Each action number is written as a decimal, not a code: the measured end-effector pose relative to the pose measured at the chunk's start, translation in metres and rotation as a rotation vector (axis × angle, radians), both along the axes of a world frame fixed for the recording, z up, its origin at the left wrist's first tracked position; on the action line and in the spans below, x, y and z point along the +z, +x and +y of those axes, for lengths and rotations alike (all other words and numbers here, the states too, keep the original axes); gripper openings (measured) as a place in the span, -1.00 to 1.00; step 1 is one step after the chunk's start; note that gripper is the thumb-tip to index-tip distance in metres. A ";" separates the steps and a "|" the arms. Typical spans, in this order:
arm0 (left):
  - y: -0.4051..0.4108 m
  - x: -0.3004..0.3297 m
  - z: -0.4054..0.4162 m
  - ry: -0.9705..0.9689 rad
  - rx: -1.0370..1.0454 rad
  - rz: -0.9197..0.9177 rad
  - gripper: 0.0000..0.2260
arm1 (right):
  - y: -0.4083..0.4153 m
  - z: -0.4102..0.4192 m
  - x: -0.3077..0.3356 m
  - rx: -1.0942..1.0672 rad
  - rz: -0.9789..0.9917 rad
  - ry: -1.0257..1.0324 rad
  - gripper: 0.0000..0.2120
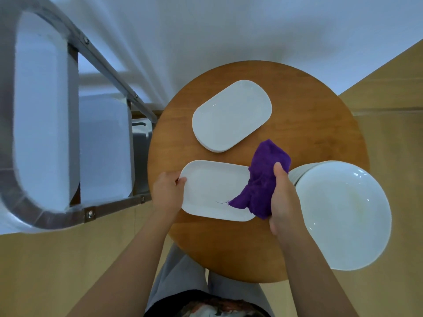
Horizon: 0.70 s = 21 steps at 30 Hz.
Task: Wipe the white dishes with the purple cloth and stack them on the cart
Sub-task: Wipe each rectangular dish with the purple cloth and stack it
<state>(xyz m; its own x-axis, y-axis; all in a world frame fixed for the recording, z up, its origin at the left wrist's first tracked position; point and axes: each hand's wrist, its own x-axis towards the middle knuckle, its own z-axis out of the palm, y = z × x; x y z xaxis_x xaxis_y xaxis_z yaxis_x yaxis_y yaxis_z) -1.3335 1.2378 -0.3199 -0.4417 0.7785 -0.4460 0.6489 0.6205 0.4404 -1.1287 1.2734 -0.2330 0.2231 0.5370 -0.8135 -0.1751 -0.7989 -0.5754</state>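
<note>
A white oblong dish (pixel 212 191) lies near the front of the round wooden table (pixel 309 124). My left hand (pixel 166 193) grips its left end, thumb on the rim. My right hand (pixel 282 197) holds the bunched purple cloth (pixel 263 179) at the dish's right end, with a corner of the cloth lying on the dish. A second white oblong dish (pixel 231 115) sits further back on the table. At the right stands a stack of round white plates (pixel 343 213), overhanging the table edge.
The metal-framed cart (pixel 109 74) stands to the left of the table, with white dishes (pixel 43 110) on its shelves. A white wall runs behind, and a tan floor lies below. My legs show under the table's near edge.
</note>
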 end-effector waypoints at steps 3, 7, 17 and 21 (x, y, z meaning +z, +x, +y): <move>0.000 0.001 0.000 -0.007 -0.036 0.057 -0.77 | 0.002 -0.009 0.000 -0.034 -0.022 0.019 -0.80; -0.001 0.005 -0.002 0.016 -0.079 0.081 -0.78 | 0.006 -0.020 0.000 -0.094 -0.023 0.041 -0.77; 0.002 0.015 -0.002 -0.003 -0.090 0.178 -0.78 | 0.007 -0.036 0.001 -0.136 -0.040 0.053 -0.64; 0.005 0.022 0.002 0.030 -0.024 0.103 -0.84 | 0.007 -0.038 0.000 -0.130 -0.057 0.038 -0.66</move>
<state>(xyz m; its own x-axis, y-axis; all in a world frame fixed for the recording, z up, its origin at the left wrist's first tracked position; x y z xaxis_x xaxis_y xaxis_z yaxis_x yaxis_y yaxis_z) -1.3287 1.2393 -0.2977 -0.4649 0.8015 -0.3760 0.7061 0.5919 0.3886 -1.1215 1.2350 -0.2326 0.3385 0.5305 -0.7772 -0.2419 -0.7491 -0.6167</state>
